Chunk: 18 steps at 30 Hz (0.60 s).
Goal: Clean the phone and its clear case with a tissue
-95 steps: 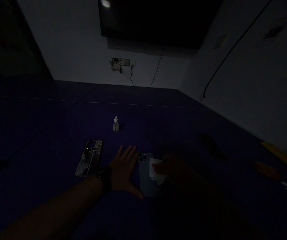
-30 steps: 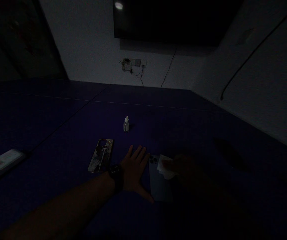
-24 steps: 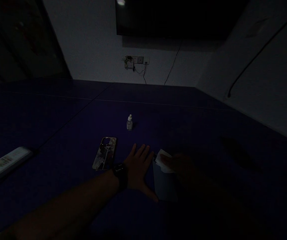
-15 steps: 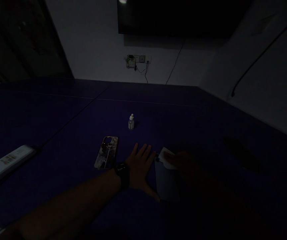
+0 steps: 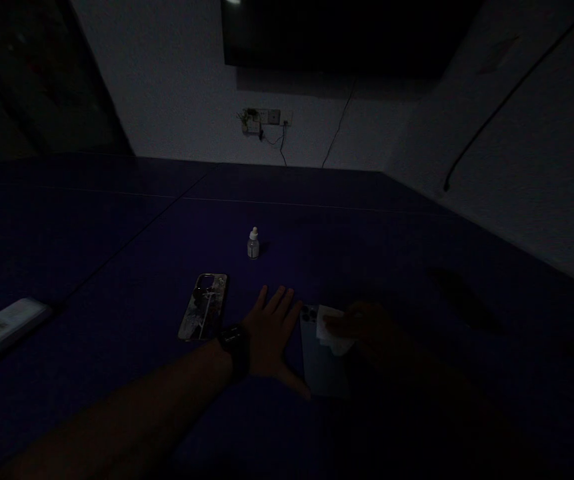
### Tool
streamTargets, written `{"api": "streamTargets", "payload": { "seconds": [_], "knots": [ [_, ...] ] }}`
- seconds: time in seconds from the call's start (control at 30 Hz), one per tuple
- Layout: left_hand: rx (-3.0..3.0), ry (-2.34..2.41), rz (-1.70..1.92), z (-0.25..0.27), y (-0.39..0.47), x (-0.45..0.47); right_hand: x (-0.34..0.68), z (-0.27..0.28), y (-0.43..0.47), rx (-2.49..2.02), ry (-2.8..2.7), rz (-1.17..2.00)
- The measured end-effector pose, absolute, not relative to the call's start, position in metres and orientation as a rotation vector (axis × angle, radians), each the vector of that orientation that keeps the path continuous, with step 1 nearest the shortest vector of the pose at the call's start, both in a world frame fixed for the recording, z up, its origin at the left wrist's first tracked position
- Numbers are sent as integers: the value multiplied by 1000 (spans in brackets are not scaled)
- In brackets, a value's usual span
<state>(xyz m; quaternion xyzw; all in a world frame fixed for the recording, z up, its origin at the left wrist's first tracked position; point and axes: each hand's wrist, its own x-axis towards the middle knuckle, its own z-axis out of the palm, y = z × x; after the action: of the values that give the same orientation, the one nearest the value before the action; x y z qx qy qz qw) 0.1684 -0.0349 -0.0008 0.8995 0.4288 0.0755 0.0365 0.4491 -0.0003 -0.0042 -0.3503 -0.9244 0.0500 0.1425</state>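
My left hand point(image 5: 271, 337) lies flat with fingers spread beside a smartphone point(image 5: 319, 367), its thumb at the phone's lower left edge. The phone rests back up, its camera lenses showing at the top left. Over the phone's upper right part, my right hand point(image 5: 359, 327) presses a white tissue point(image 5: 334, 333) between its fingers. Left of my left hand lies a patterned phone case point(image 5: 204, 307) with a camera cutout. Farther back stands a small dropper bottle point(image 5: 253, 244) with a white cap. Deep shadow hides much of my right arm.
Everything sits on a dark blue tabletop point(image 5: 307, 260). At the left edge is a long white box point(image 5: 4, 330); a dark flat object point(image 5: 461, 297) lies to the right. Wall sockets point(image 5: 264, 119) with cables and a large dark screen point(image 5: 341, 33) are behind.
My right hand has moved the tissue slightly down the phone, and the camera lenses now show more. The whole view has shifted a little; my left hand stays beside the phone.
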Motion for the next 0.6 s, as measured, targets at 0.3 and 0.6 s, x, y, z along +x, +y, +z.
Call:
{"api": "streamTargets", "payload": {
  "seconds": [0.3, 0.6],
  "knots": [
    [2767, 1320, 257, 0, -35, 168, 431, 11, -24, -854, -2790, 155],
    [2778, 1325, 247, -1, -35, 168, 431, 7, -23, -800, -2876, 106]
  ]
}}
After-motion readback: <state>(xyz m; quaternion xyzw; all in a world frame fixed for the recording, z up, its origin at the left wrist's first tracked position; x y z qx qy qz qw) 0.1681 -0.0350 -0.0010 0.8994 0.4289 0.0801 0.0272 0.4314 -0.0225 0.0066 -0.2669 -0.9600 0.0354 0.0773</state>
